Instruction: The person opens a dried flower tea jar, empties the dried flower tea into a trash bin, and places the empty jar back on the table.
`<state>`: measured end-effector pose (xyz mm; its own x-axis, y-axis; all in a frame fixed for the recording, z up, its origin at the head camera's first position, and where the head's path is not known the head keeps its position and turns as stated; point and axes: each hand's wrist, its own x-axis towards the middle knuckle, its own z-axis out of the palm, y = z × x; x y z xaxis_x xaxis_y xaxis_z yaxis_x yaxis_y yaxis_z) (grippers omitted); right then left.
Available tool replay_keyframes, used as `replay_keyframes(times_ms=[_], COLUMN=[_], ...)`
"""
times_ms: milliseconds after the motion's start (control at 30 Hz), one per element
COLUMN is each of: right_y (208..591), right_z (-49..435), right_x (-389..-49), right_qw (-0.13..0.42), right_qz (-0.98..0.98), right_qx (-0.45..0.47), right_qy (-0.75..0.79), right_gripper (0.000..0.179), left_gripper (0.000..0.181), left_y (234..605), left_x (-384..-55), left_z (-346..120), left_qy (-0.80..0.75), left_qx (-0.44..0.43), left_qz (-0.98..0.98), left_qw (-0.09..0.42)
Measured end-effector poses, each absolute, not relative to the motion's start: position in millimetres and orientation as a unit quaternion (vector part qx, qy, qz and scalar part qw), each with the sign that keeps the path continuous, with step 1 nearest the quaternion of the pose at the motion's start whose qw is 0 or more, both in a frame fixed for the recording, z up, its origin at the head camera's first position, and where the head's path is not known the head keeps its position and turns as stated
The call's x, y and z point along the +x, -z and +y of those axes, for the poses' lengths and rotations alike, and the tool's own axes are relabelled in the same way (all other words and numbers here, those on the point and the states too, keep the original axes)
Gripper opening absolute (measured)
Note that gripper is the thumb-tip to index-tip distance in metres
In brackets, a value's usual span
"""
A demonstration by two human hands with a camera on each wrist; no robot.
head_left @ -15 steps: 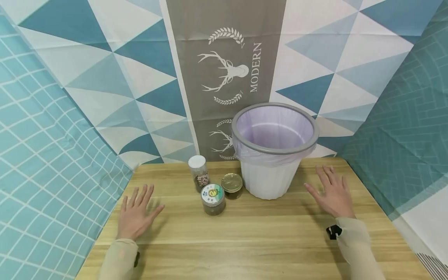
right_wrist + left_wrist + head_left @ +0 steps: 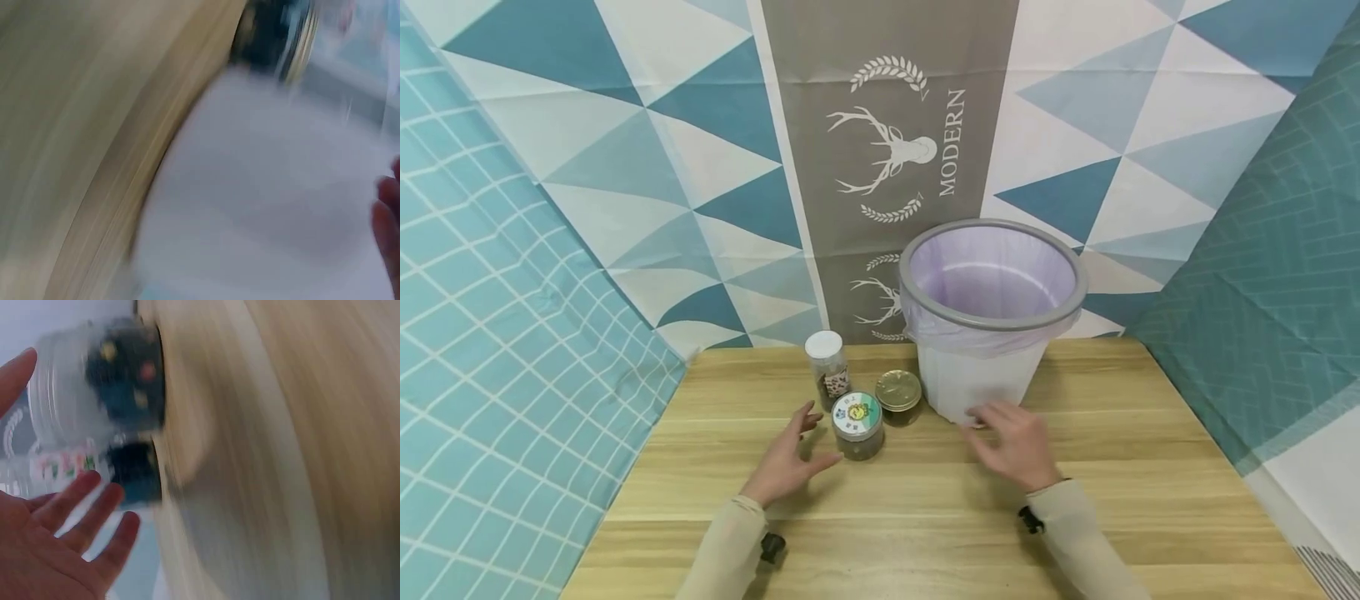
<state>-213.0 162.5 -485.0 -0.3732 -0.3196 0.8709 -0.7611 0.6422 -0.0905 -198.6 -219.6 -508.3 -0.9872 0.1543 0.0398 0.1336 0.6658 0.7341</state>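
Observation:
A short clear jar (image 2: 859, 429) with a printed white and green lid stands on the wooden table. Behind it to the left is a taller clear jar (image 2: 828, 372) with a white lid; to its right sits a small gold-lidded jar (image 2: 899, 395). My left hand (image 2: 784, 463) is beside the printed-lid jar, thumb and fingers spread apart, holding nothing. In the left wrist view its fingers (image 2: 112, 540) are loosely extended near two jars. My right hand (image 2: 1017, 442) hovers in front of the white bin (image 2: 977, 379), fingers slightly bent, with nothing visible in it.
The bin is lined with a pale purple bag (image 2: 992, 279) under a grey rim ring, close to the back wall. Patterned cloth (image 2: 715, 167) hangs behind the wooden table (image 2: 895, 533), and blue-green cloths flank both sides.
Both hands have left the table's sides and moved inward, the left to the printed-lid jar, the right to before the bin. The jars and bin stay where they were.

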Motion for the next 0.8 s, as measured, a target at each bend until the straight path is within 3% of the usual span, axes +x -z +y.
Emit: replay_keyframes(times_ms=[100, 300, 433, 633, 800], right_y=[483.4, 476.0, 476.2, 484.3, 487.5], right_z=[120.4, 60.9, 38.9, 16.1, 8.7], right_x=[-212.6, -222.4, -232.7, -245.4, -247.8], right_qw=[0.364, 0.189, 0.107, 0.037, 0.033], right_qz=[-0.819, -0.895, -0.918, -0.927, -0.933], right_qx=[0.374, 0.341, 0.324, 0.332, 0.325], right_qy=[-0.238, -0.216, -0.203, -0.169, -0.151], right_gripper=[0.032, 0.063, 0.077, 0.090, 0.089], left_gripper=[0.105, 0.109, 0.110, 0.104, 0.096], left_y=[511.9, 518.3, 521.8, 524.6, 527.5], left_x=[-203.3, -207.6, -210.9, -218.6, -224.0], left_z=[-204.7, -186.7, -181.6, -179.1, -173.9], left_qy=[-0.408, -0.426, -0.433, -0.422, -0.414], left_qx=[0.082, 0.085, 0.082, 0.110, 0.119], left_qz=[0.909, 0.900, 0.897, 0.900, 0.903], left_qw=[0.022, 0.022, 0.023, 0.005, -0.007])
